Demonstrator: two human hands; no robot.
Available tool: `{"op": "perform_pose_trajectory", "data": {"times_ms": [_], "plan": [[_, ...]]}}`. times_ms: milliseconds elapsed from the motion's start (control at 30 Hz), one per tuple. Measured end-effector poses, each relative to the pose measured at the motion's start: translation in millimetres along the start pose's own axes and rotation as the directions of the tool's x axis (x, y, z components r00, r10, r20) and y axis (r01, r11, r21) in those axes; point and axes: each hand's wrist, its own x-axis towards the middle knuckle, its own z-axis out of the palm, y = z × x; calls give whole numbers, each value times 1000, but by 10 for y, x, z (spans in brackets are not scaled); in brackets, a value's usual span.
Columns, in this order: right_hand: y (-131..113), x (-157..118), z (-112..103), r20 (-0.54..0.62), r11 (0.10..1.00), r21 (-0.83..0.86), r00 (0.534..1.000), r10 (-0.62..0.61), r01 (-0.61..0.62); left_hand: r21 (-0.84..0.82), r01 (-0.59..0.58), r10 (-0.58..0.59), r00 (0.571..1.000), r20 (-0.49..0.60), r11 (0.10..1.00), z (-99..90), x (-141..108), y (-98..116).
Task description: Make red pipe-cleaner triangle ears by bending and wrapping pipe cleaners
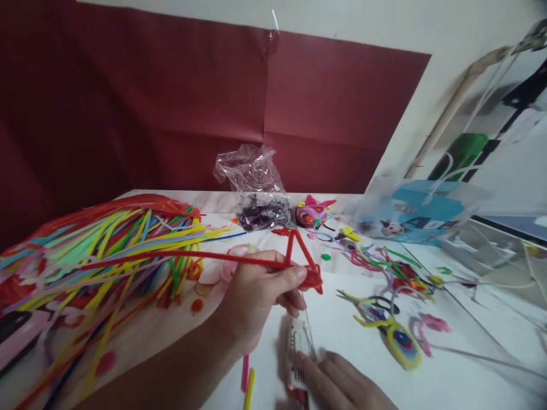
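Nearest: our right hand (347, 382), fingers closed on a white plastic glue gun (296, 356), just in front of the red fuzzy-stem piece (314, 278). Our left hand (258, 287) pinches that piece: triangular loop, long straight tail. Left of it, red plastic bag (168, 202) spilling multicolored fuzzy stems (141, 228); behind it, crinkled clear bag (256, 171) with dark purple stuff (265, 216).

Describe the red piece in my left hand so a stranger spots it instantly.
Start at the dark red wall sheet; below it is your left hand. It pinches the red piece: unlike the loose sticks piled at left, its end bends into a peak.
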Motion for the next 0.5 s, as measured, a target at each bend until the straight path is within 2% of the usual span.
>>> {"op": "perform_pose_trajectory", "data": {"times_ms": [100, 167, 233, 267, 300, 333, 400, 433, 467, 500], "plan": [[12, 35, -30, 29, 999, -32, 1000, -12, 13, -13, -21, 21, 1000, -4, 1000, 24, -16, -22], [47, 73, -200, 44, 993, 105, 998, 43, -48, -19, -28, 28, 1000, -7, 999, 36, -21, -52], [83, 140, -420, 2, 910, 316, 959, 283, -270, -15, -25, 25, 1000, -17, 1000, 51, -26, -90], [95, 187, -521, 8, 819, 431, 909, 416, -379, -8, -20, 20, 1000, -22, 1000, 61, -30, -109], [101, 241, -602, -22, 701, 538, 824, 566, -468, -1, -16, 16, 999, -28, 1000, 72, -35, -129], [101, 301, -657, -18, 558, 658, 731, 683, -505, 9, -14, 14, 999, -32, 1000, 85, -42, -148], [87, 430, -691, 64, 270, 853, 604, 794, -446, 29, -17, 19, 999, -42, 999, 109, -55, -184], [77, 492, -677, 111, 153, 908, 577, 809, -390, 35, -23, 25, 999, -43, 999, 120, -60, -200], [65, 547, -651, 147, 67, 940, 574, 805, -335, 35, -29, 30, 999, -43, 999, 129, -65, -214], [55, 594, -621, 168, 12, 957, 593, 787, -288, 31, -31, 33, 999, -42, 999, 136, -68, -226]]}}
